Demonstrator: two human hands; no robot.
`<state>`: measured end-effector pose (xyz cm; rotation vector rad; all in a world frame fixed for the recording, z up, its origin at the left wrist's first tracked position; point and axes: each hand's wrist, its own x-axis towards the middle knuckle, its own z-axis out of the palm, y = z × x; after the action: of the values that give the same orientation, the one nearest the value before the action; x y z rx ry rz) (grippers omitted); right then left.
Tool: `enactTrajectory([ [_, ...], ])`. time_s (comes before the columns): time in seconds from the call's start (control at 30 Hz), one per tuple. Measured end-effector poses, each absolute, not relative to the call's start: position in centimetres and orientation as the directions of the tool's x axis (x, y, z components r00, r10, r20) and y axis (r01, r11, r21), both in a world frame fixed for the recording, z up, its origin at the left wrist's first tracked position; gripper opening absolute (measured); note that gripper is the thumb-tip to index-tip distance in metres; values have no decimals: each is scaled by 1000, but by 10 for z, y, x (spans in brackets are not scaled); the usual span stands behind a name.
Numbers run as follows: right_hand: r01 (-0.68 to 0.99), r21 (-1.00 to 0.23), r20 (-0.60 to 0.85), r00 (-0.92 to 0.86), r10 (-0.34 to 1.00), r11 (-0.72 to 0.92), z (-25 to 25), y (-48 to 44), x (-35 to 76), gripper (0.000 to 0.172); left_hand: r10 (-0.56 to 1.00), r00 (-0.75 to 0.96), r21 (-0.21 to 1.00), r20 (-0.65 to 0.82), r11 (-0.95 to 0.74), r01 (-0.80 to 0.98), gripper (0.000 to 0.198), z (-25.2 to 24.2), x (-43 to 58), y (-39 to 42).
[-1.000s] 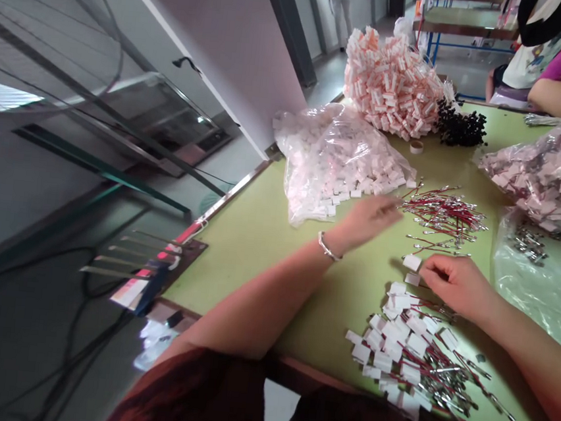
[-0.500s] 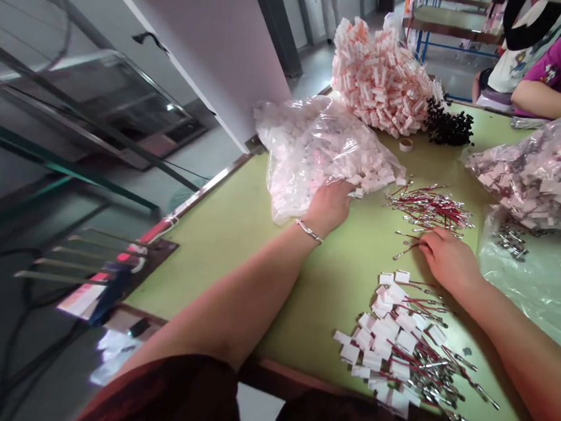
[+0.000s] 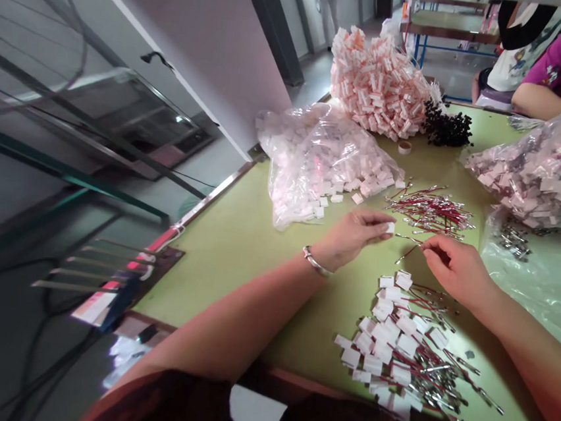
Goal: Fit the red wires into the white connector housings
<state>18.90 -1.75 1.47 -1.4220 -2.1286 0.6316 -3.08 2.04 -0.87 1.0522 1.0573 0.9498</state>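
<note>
A small white connector housing [image 3: 390, 228] sits pinched in the fingers of the left hand [image 3: 350, 236]; facing it, the fingers of the right hand [image 3: 458, 266] grasp a thin red wire [image 3: 411, 240]. Just past both, a heap of red wires [image 3: 432, 208] lies between them and a tape roll [image 3: 404, 150]. A clear bag [image 3: 287, 188] slumps beyond the left fingers, another bag [image 3: 557, 171] bulges past the right; wired white housings [image 3: 388, 333] crowd the counter [image 3: 238, 233] on their near side.

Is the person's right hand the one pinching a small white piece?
No, the left hand pinches the small white piece, while the right hand is closed at a thin wire.
</note>
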Motion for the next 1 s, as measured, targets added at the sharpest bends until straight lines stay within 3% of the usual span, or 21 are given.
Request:
enactTrajectory([
  [0.2,659,-691,90,-330,940,298,11,-20,188,17,873,393,876,-289,407,-259,16,-7,-16,7],
  [0.5,618,-738,24,-376,926,270,14,-21,186,18,876,427,927,-222,326,-185,23,-10,-17,5],
  [0.57,566,-805,-78,-400,913,179,16,-21,184,20,883,425,941,-199,293,-170,23,-11,-17,6],
  [0.67,398,-905,-323,-424,846,-146,18,-21,184,23,898,421,970,-130,202,-132,21,-13,-17,6],
  [0.8,154,-808,-566,-470,677,-569,17,-20,189,20,902,432,998,10,17,-58,15,-9,-17,6],
  [1.0,27,-758,-594,-442,672,-652,15,-19,185,22,880,404,952,251,-300,61,10,-2,-12,3],
])
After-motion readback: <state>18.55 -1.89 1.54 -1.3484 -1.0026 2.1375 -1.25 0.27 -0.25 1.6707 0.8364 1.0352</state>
